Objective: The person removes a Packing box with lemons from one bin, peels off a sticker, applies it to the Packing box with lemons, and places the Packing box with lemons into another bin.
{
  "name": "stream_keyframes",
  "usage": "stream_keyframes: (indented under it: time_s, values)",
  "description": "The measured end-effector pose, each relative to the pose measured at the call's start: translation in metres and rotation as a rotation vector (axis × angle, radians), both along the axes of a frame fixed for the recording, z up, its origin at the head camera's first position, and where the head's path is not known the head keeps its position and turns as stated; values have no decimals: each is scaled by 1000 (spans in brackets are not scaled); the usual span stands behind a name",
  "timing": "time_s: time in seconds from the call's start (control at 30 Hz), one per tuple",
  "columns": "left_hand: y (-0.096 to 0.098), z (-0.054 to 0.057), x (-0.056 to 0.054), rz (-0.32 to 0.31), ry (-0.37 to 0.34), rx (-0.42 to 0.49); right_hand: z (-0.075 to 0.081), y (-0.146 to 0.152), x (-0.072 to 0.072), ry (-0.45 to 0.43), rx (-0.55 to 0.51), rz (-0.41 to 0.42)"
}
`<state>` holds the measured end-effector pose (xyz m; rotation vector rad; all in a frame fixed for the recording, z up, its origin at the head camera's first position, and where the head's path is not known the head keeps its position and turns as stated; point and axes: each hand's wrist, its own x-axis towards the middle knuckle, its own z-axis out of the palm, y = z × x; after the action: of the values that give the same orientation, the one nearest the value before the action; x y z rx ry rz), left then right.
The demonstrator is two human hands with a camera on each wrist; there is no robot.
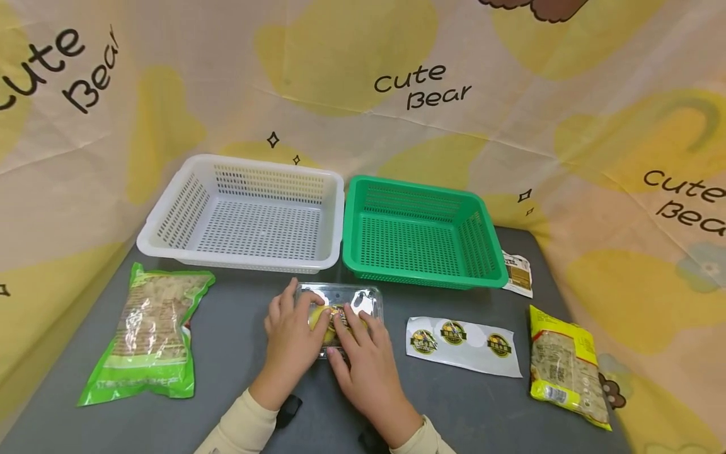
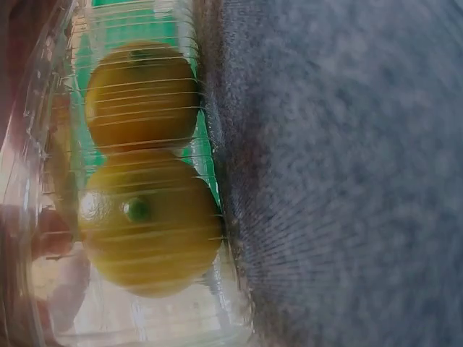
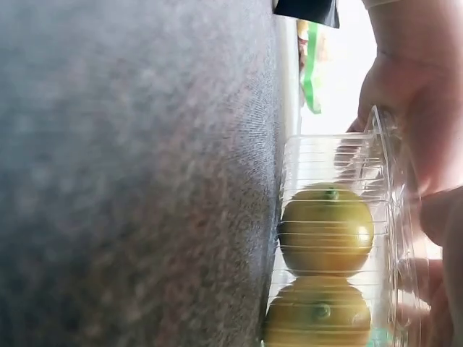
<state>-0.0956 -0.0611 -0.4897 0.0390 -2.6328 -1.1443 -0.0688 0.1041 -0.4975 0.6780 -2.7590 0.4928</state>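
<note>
A clear plastic clamshell box lies on the grey table in front of the two baskets. Through its ribbed side, the left wrist view shows two yellow-orange citrus fruits; two such fruits also appear in the right wrist view. My left hand rests over the box's left part. My right hand lies across its front and right part, fingers extended on the lid. Between the fingertips of both hands, a dark round sticker shows on the lid, partly covered by them.
Behind the box stand a white basket and a green basket. A green-edged bag lies left. To the right are a sticker sheet, a yellow bag and a small packet. A patterned cloth surrounds the table.
</note>
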Motion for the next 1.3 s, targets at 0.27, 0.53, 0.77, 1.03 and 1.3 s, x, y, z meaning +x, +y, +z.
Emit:
stream_keyframes:
  time_s: [0.27,0.53,0.77,1.03,1.3]
  values:
    - [-1,0,0,-7,-4,19,0,3,1,-33,5,30]
    - [-1,0,-1,-3,-10,27,1,4,3,-54,21,66]
    - [0,2,-2,32,-59,49,1,6,2,-69,8,70]
    - [-2,2,-5,54,-130,110,2,8,5,-84,-20,49]
    - [-5,2,-6,40,-156,132,-1,12,10,-124,-33,36]
